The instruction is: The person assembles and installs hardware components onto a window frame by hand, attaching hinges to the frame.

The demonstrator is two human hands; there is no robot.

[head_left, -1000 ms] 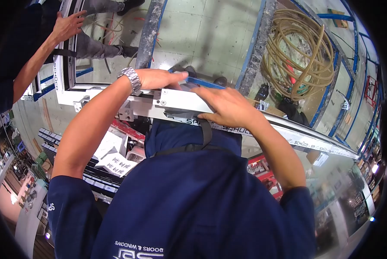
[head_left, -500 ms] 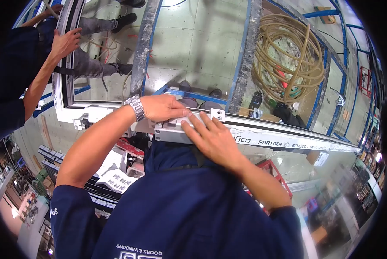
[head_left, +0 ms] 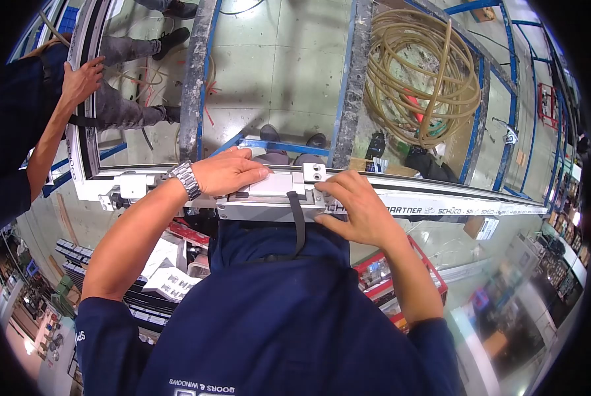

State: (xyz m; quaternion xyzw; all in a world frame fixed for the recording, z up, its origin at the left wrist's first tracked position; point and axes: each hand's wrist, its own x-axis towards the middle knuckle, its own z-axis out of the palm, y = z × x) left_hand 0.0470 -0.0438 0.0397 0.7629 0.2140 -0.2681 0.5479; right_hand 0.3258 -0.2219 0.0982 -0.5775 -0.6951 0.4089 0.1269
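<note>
A white window frame [head_left: 401, 200] with printed protective film runs across in front of me. On its near rail sits a silver metal jig [head_left: 256, 211] with a black strap [head_left: 299, 228] hanging from it toward me. A small white bracket [head_left: 314, 172] with two holes stands at the jig's right end. My left hand [head_left: 228, 173], a metal watch on its wrist, rests over the jig's left part, fingers stretched toward the far edge and thumb along the top. Thumb and fingers of my right hand [head_left: 356, 208] close around the jig's right end.
A white hinge-like fitting [head_left: 134, 187] sits near the frame's left corner. A co-worker's hand [head_left: 82, 80] rests on the left rail. Beyond are a blue-edged stand [head_left: 200, 79] and a coiled hose [head_left: 464, 99]. A red rack [head_left: 434, 267] stands below right, a white parts box [head_left: 171, 282] below left.
My right hand has moved from lying flat on the jig to its right end, uncovering the black strap. My left hand stays on the jig. The view has shifted slightly.
</note>
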